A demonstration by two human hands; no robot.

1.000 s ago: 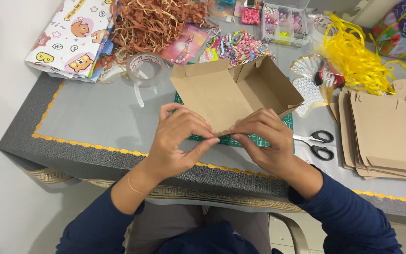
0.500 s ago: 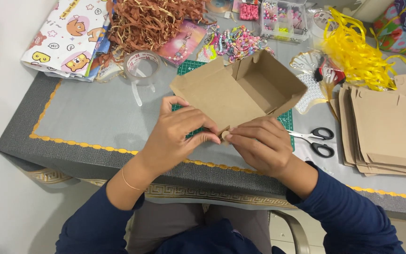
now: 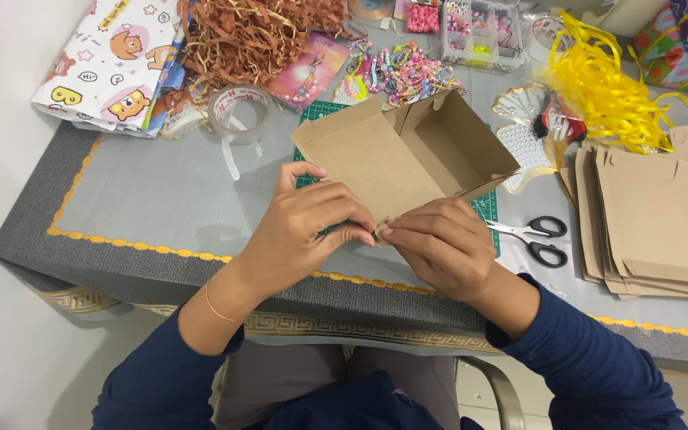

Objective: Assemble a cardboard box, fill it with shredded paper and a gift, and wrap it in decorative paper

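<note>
- Left hand pinches the near corner of the open brown cardboard box, fingertips pressed together.
- Right hand pinches the same corner, fingertips meeting the left's.
- Black-handled scissors lie just right of the right hand.

**Grey table with craft supplies**

A table covered in grey cloth with a gold border. On it: a roll of clear tape, a heap of brown paper shreds, patterned wrapping paper, a green cutting mat, colourful beads, yellow ribbon, black-handled scissors, and a stack of flat cardboard at the right.
</note>
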